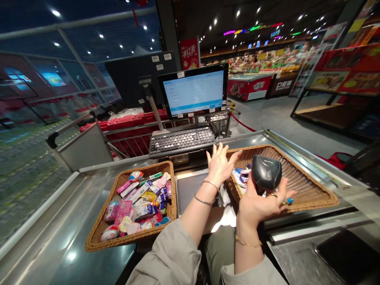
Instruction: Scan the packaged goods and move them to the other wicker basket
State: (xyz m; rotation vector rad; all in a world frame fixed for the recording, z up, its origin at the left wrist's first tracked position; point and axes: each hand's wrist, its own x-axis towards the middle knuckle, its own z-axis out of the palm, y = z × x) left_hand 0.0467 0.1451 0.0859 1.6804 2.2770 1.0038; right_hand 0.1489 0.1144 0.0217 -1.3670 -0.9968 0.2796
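My right hand [257, 208] is wrapped round a black handheld barcode scanner [266, 172], its rounded head up, above the near side of the right wicker basket [308, 194]. A few small packets [241, 176] show in that basket, partly hidden by my hands. Fingers spread and with nothing seen in it, my left hand [221, 164] hovers by that basket's left end, just short of the keyboard [182, 140]. To the left, another wicker basket [97, 233] is full of small packaged goods [142, 202], among them slim boxes, tubes and egg-shaped packs.
A lit checkout monitor [194, 93] stands behind the keyboard. Both baskets rest on a metal counter [74, 221]. A dark flat object [350, 251] lies at the lower right. Beyond are a shopping cart [219, 120], a red freezer [251, 87] and store shelves [344, 79].
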